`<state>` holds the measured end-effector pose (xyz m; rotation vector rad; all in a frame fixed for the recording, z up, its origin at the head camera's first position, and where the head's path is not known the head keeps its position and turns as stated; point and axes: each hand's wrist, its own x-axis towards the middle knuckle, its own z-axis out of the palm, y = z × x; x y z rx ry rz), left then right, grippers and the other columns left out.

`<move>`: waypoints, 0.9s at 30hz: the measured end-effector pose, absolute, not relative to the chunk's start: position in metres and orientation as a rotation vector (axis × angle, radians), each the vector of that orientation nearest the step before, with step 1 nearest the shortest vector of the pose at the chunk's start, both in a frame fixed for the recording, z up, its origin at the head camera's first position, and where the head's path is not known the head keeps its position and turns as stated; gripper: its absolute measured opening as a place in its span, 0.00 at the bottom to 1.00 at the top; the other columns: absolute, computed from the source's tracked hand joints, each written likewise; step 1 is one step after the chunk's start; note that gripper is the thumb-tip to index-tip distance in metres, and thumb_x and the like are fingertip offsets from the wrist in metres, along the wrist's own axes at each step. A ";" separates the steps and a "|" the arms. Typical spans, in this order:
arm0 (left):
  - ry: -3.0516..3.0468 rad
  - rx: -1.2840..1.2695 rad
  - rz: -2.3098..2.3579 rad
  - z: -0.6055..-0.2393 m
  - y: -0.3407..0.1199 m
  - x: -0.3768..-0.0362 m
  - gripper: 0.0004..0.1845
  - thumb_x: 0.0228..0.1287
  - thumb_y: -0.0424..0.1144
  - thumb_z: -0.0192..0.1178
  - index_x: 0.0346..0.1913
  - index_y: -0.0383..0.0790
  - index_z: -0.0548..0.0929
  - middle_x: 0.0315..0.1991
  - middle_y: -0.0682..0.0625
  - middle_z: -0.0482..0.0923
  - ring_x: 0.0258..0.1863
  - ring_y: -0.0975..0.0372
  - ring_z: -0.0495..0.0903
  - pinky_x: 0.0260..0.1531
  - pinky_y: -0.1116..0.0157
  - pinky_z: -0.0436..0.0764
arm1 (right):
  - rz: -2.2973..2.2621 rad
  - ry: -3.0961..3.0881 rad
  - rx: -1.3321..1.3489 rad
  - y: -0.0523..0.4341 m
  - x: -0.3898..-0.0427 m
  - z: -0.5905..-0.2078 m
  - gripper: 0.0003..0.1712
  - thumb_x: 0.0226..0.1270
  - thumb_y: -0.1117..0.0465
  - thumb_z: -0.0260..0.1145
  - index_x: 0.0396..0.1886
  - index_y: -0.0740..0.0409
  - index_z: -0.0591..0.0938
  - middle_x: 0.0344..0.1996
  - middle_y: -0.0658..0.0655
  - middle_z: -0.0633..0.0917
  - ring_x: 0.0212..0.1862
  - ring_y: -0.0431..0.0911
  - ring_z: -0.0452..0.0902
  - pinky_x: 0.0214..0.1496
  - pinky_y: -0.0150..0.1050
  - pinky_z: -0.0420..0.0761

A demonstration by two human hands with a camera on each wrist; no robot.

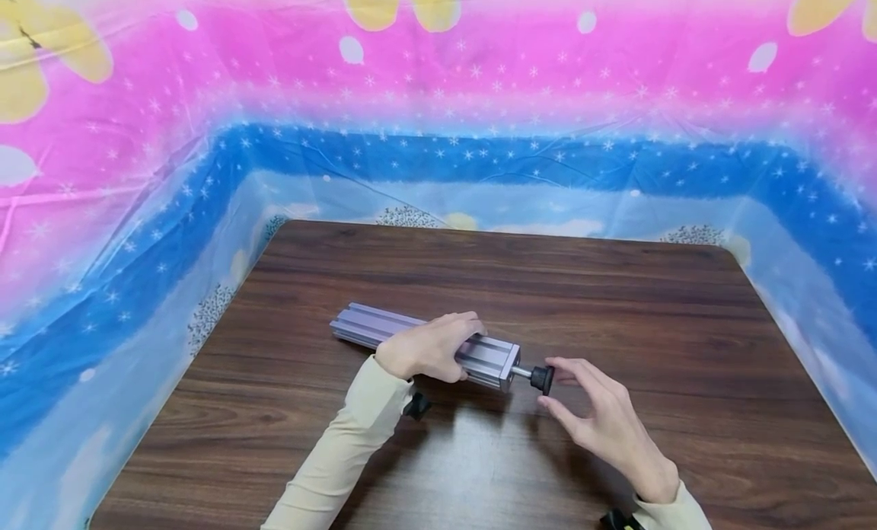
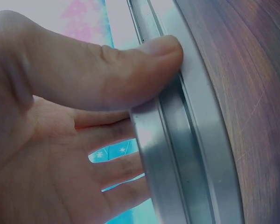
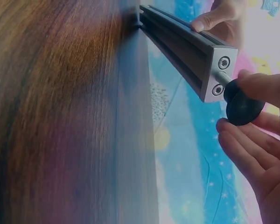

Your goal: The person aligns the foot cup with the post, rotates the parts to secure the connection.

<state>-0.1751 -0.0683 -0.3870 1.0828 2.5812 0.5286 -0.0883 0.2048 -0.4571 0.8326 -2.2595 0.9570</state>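
Observation:
A silver aluminium extrusion profile point(image 1: 488, 356) with slotted sides lies slanting across the dark table in the head view. My left hand point(image 1: 433, 349) grips it near the middle, and the left wrist view has the thumb point(image 2: 144, 70) lying over a slot. From the end plate, which carries two socket screws in the right wrist view, sticks out a threaded stud point(image 3: 221, 76). A black levelling foot point(image 3: 242, 106) sits on that stud. My right hand point(image 1: 606, 419) pinches the foot's rim between thumb and fingers.
The brown wood-grain table point(image 1: 521, 279) has rounded far corners. A pink and blue patterned cloth point(image 1: 479, 161) hangs around its back and sides. Black wrist mounts point(image 1: 416, 406) show by both cuffs.

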 end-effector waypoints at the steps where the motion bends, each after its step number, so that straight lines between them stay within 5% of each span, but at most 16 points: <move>1: 2.581 1.078 0.529 -0.387 -0.068 -0.175 0.31 0.48 0.28 0.69 0.60 0.37 0.77 0.49 0.49 0.75 0.45 0.59 0.72 0.50 0.61 0.75 | 0.953 -2.266 0.817 0.205 -0.088 -0.458 0.33 0.46 0.68 0.80 0.57 0.63 0.82 0.43 0.51 0.88 0.41 0.44 0.86 0.53 0.23 0.77; 15: 2.584 1.083 0.542 -0.387 -0.068 -0.173 0.31 0.48 0.28 0.69 0.61 0.37 0.77 0.50 0.48 0.75 0.45 0.58 0.72 0.50 0.61 0.75 | 0.921 -2.378 0.693 0.201 -0.087 -0.458 0.16 0.58 0.67 0.75 0.47 0.63 0.85 0.31 0.49 0.90 0.33 0.38 0.86 0.39 0.25 0.82; 23: 2.584 1.077 0.540 -0.386 -0.067 -0.175 0.30 0.49 0.28 0.70 0.59 0.36 0.78 0.47 0.49 0.74 0.42 0.60 0.72 0.47 0.63 0.74 | 0.948 -2.378 0.789 0.204 -0.086 -0.456 0.41 0.46 0.62 0.83 0.64 0.58 0.78 0.50 0.52 0.86 0.44 0.42 0.84 0.49 0.25 0.79; 27: 2.582 1.066 0.543 -0.385 -0.067 -0.174 0.30 0.49 0.28 0.70 0.59 0.36 0.78 0.48 0.49 0.74 0.44 0.59 0.72 0.49 0.62 0.74 | 0.946 -2.292 0.885 0.203 -0.089 -0.455 0.39 0.44 0.69 0.81 0.61 0.63 0.79 0.52 0.56 0.84 0.47 0.45 0.82 0.54 0.24 0.76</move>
